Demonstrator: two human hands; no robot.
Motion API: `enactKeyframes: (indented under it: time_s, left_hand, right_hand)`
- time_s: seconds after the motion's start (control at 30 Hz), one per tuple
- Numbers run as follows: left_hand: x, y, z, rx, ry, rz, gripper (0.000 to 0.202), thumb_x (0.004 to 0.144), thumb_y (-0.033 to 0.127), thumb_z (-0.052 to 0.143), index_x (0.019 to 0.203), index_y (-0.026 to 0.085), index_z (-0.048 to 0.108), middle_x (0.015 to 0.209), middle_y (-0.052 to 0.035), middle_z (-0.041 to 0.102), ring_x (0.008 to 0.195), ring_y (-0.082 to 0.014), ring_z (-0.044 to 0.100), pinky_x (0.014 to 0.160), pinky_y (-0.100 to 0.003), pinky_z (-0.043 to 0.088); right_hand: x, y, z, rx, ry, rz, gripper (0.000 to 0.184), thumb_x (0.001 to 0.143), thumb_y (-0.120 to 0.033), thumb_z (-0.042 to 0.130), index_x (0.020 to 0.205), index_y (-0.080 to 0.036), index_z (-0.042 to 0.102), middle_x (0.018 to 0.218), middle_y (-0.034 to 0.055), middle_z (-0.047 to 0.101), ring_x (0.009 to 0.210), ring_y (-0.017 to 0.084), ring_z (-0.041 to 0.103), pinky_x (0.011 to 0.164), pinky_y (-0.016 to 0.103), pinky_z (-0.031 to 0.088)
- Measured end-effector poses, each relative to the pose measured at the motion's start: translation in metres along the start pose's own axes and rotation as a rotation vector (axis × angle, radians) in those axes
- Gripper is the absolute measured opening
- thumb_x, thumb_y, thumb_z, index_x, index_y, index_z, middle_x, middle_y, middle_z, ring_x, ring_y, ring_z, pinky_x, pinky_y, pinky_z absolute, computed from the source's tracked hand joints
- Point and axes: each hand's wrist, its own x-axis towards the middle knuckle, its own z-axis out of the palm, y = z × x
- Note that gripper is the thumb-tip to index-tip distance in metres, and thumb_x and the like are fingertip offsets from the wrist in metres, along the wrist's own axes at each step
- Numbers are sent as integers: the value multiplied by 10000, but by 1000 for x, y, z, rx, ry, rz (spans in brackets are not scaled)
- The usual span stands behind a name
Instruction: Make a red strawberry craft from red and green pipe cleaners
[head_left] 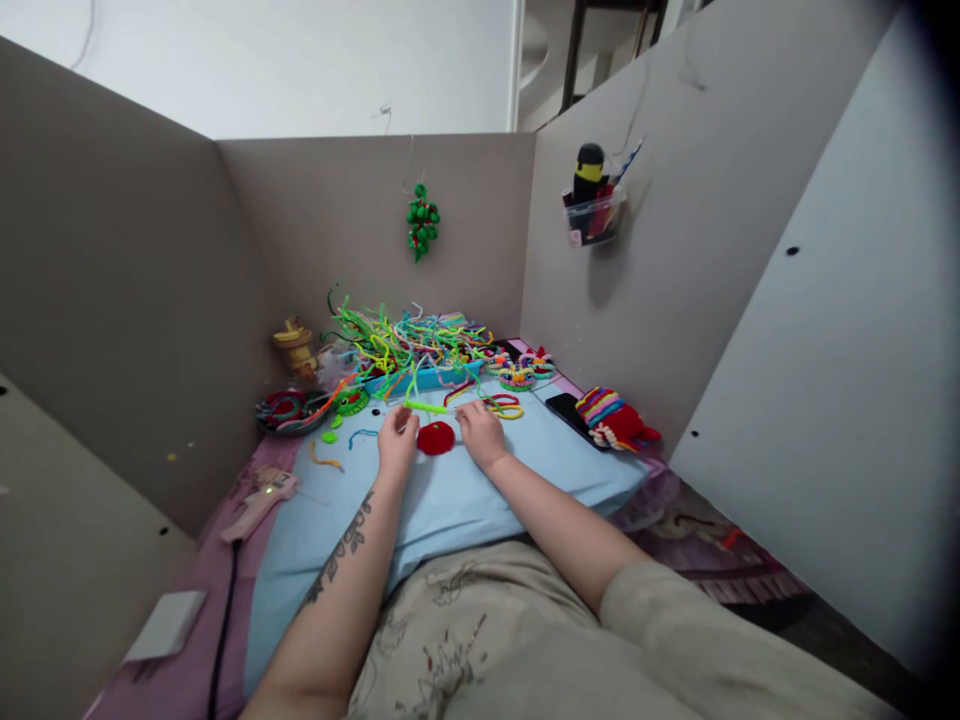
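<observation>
My left hand [396, 438] rests on a light blue pillow [450, 500], fingers curled at the near end of a lime green pipe cleaner [427, 406]. My right hand [480, 430] lies just right of it, fingers pinched at the other end of that green stem. Between the two hands sits a round red coiled disc [436, 438], flat on the pillow. Neither hand touches the disc as far as I can see.
A blue tray [420, 378] heaped with coloured pipe cleaners stands behind the hands. A dark bowl [289, 410] sits left, a glue gun [259, 500] near left, a phone [574, 415] and a striped red toy [615, 418] right. Cardboard walls enclose the space.
</observation>
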Motion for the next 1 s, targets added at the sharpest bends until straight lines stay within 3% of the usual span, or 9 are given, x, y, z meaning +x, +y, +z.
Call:
enactKeyframes:
  time_s: [0.07,0.13,0.23,0.33,0.43,0.53,0.77,1.0]
  left_hand:
    - [2,1,3,-340,-33,-255,262,837,400,543,938,176,634,969,-88,647,926,-200,610,818,-341,455]
    - [4,6,3,-654,-16,-406,310,905,423,422,877,194,629,883,-54,660,849,-162,622,770,-307,460]
    - [5,13,-3,-958,61,-469,506,941,487,248,739,186,600,639,-18,592,620,-133,575,666,-290,456]
    - [8,15,-17,-1111,105,-439,648,915,569,106,545,180,469,452,17,390,422,-110,393,502,-258,372]
    - [12,13,-32,-1203,116,-414,637,910,562,81,479,180,354,426,28,286,391,-101,306,447,-238,277]
    - [13,10,-39,-1271,91,-390,581,920,488,122,465,180,312,420,32,233,384,-98,255,440,-236,240]
    - [10,8,-38,-1250,-59,-306,434,801,327,421,462,184,189,419,46,119,382,-93,141,410,-244,194]
    - [8,10,-36,-1071,-79,-220,446,787,330,432,460,192,162,432,45,101,401,-97,114,415,-253,186]
  right_hand:
    - [-3,-6,-1,27,-6,-55,192,917,-218,457,999,-191,628,1007,66,610,896,172,561,778,252,383]
    - [-6,-13,-1,16,-30,-110,198,926,-240,450,1001,-201,629,985,58,618,866,163,576,745,238,392]
    - [-12,-25,-1,-41,-108,-233,215,936,-274,440,1025,-223,629,942,55,635,806,157,586,691,235,393]
    - [-16,-34,-1,-74,-160,-359,237,922,-305,469,1110,-228,589,946,58,647,797,162,591,669,240,391]
    - [-18,-36,0,-70,-171,-401,266,900,-317,502,1136,-210,563,956,62,654,803,165,595,664,242,393]
    - [-19,-35,0,-64,-175,-441,202,914,-280,464,1044,-200,597,915,58,666,779,158,598,653,241,388]
    - [-21,-32,5,-41,-161,-477,213,925,-278,429,928,-180,617,787,47,678,697,139,599,613,227,370]
    - [-22,-34,1,-27,-245,-430,203,923,-266,432,963,-184,613,826,47,690,725,138,618,629,220,383]
